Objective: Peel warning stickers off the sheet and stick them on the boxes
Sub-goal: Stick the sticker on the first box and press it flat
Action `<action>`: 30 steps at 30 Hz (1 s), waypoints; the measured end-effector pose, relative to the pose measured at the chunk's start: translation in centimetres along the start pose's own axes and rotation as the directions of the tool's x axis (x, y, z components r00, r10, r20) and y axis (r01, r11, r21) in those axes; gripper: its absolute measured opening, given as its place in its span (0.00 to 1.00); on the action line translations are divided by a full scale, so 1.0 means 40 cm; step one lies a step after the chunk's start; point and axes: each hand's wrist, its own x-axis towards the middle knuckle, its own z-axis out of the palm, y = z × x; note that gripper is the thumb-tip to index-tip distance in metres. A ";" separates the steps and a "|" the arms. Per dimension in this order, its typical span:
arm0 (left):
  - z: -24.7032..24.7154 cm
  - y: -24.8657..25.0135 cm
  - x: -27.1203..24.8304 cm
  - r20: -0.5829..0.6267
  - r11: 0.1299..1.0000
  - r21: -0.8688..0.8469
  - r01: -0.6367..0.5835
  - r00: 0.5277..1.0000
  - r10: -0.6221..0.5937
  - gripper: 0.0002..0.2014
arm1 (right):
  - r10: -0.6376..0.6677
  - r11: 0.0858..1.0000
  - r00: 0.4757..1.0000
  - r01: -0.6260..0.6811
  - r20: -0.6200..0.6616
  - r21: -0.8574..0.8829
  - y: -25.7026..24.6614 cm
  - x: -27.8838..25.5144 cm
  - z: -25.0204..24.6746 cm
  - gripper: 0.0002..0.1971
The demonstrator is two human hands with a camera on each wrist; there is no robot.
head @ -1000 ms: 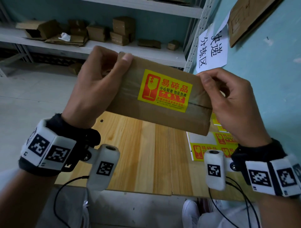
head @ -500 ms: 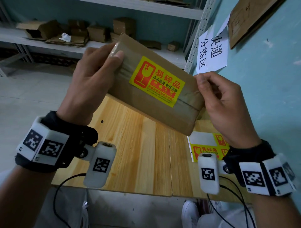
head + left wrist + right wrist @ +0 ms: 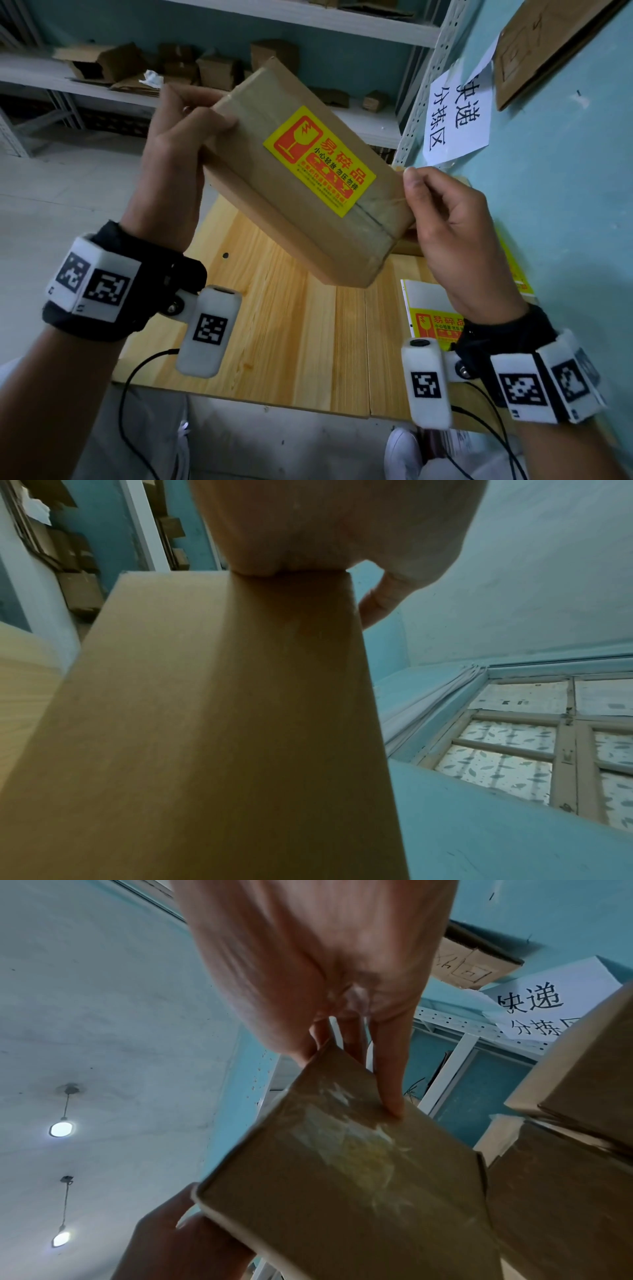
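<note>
I hold a brown taped cardboard box [image 3: 308, 205] in the air over the wooden table [image 3: 291, 335], tilted with its far-left end raised. A yellow and red warning sticker [image 3: 320, 161] is stuck flat on its upper face. My left hand [image 3: 174, 150] grips the raised end, thumb on top. My right hand [image 3: 452, 226] grips the lower right end; in the right wrist view a finger [image 3: 390, 1085] presses the taped end face of the box [image 3: 342, 1177]. The left wrist view shows the box's plain underside [image 3: 222, 723]. The sticker sheet [image 3: 431, 315] lies on the table under my right wrist.
More cardboard boxes [image 3: 565, 1123] are stacked at the right beside the blue wall. A white shelf [image 3: 137, 92] behind the table holds small cartons. A paper sign [image 3: 455, 116] hangs on the wall. Wrist camera cables [image 3: 137, 394] hang past the table's near edge.
Both hands have turned the box, lifting its left end and swinging it to the left and away. The grip on both ends has stayed the same.
</note>
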 end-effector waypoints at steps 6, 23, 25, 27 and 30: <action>-0.009 -0.049 0.014 -0.024 0.995 0.100 -0.016 1.000 0.019 0.03 | 0.021 1.000 0.998 -0.022 0.058 0.017 0.018 -0.010 0.019 0.15; -0.001 -0.170 0.003 0.043 0.834 0.236 0.498 0.852 -0.521 0.29 | 0.172 0.969 0.909 -0.226 0.380 0.102 0.028 -0.068 0.156 0.26; -0.002 -0.169 0.005 0.055 0.830 0.262 0.492 0.851 -0.521 0.28 | 0.158 0.975 0.911 -0.205 0.380 0.086 0.031 -0.067 0.161 0.29; -0.008 -0.168 0.011 0.051 0.823 0.295 0.486 0.852 -0.521 0.28 | 0.126 0.987 0.920 -0.155 0.372 0.051 0.035 -0.064 0.166 0.27; -0.018 -0.168 0.018 0.041 0.799 0.386 0.462 0.856 -0.515 0.27 | 0.094 0.996 0.936 -0.090 0.339 -0.028 0.046 -0.053 0.181 0.27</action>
